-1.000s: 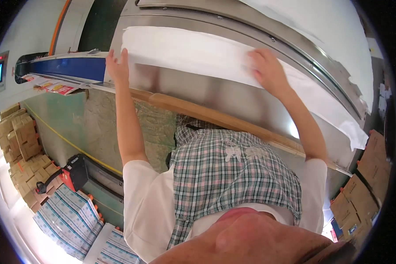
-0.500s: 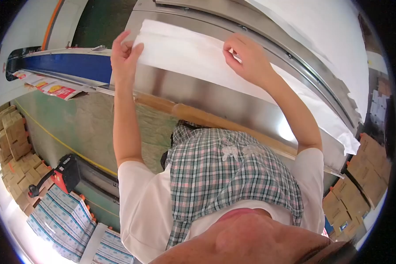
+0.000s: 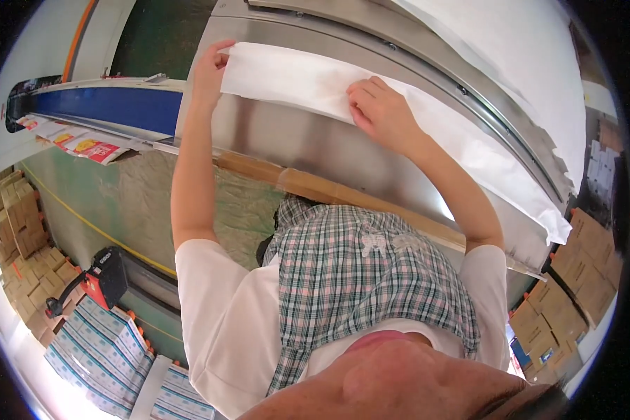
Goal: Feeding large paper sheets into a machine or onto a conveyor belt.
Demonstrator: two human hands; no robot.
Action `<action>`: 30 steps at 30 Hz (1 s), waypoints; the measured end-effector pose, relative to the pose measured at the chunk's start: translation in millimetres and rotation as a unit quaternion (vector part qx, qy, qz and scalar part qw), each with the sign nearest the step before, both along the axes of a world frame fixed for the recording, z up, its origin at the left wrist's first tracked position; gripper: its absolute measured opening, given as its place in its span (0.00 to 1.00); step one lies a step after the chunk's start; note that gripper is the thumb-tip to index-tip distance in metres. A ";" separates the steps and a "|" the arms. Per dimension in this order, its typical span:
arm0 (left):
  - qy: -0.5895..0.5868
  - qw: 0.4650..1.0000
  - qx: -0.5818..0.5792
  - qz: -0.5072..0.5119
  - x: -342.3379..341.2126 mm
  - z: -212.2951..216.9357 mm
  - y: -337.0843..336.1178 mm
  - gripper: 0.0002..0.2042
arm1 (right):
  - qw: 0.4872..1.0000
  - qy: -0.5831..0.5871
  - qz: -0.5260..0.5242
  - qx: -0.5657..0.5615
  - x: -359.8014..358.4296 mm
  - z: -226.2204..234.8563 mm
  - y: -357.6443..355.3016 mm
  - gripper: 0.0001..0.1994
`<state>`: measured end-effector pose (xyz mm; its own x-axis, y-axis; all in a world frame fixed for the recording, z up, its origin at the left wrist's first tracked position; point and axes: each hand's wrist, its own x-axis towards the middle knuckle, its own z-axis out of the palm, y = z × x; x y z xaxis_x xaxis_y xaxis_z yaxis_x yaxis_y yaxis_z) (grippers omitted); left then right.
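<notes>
A long strip of thin white sheet [image 3: 287,73], soft like tissue or fabric, runs across a bare steel table [image 3: 280,136] from upper left to lower right. At its left end my left hand [image 3: 208,75] is closed, with finger and thumb on the corner. My right hand [image 3: 383,112] lies farther along, its fingers curled on the sheet near the close edge; the fingertips are partly hidden. The strip's far right end [image 3: 556,227] is crumpled and hangs over the table's edge.
Beyond the strip stands a steel rail [image 3: 427,66] with white material [image 3: 497,42] behind it. A blue conveyor belt [image 3: 119,106] adjoins on the left, printed packaging [image 3: 84,143] beside it. Cartons [image 3: 24,217], a red-black pallet truck [image 3: 105,276] and more boxes [image 3: 563,308] stand around.
My left hand has turned and closed on the strip's end, which now lies lower and flatter. My right hand has shifted slightly left and nearer to me.
</notes>
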<state>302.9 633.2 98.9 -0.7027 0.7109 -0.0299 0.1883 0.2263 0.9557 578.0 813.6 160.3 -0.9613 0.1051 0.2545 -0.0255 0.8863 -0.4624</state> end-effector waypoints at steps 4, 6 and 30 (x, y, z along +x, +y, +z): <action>-0.014 0.999 -0.047 -0.018 -9.0 5.0 -1.8 0.16 | 1.000 0.012 -0.002 -0.008 -2.0 1.2 -3.7 0.06; -0.027 0.998 -0.049 -0.023 -16.5 9.8 -7.5 0.15 | 1.000 0.021 0.008 -0.012 -2.9 -1.8 -8.5 0.06; 0.504 0.753 -0.415 -0.084 -25.9 5.6 -57.5 0.14 | 0.928 -0.132 -0.313 0.155 260.2 -6.4 81.0 0.18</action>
<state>277.0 575.7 104.6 -0.5681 0.8226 -0.0237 0.8157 0.5590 -0.1487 838.1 894.6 153.9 -0.7698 0.6250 0.1296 0.6170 0.7806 -0.0995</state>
